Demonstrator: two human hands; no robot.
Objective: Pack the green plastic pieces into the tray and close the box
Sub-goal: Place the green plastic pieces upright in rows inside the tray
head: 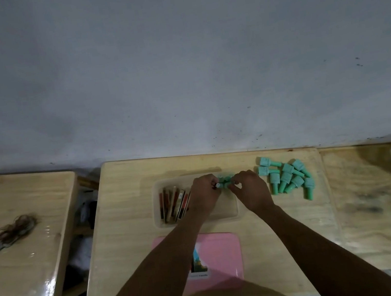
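Beige tray [235,214] sat mid-desk [131,234], nearer far edge. Both hands met over its far side: left hand [203,194] and right hand [249,189], fingers curled, pinched green pieces [225,180] held between them inside tray. Spare pile [287,176] of same parts lay toward far right corner, just beside tray. Red-brown sticks [172,202] filled tray's left end. Pink lid [218,251] lay flat at near edge. Hairbrush [4,239] rested on neighbouring desk [28,263], left.

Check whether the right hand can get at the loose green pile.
Probably yes: the pile lies just right of the right hand, nothing between, though its fingers pinch green pieces.
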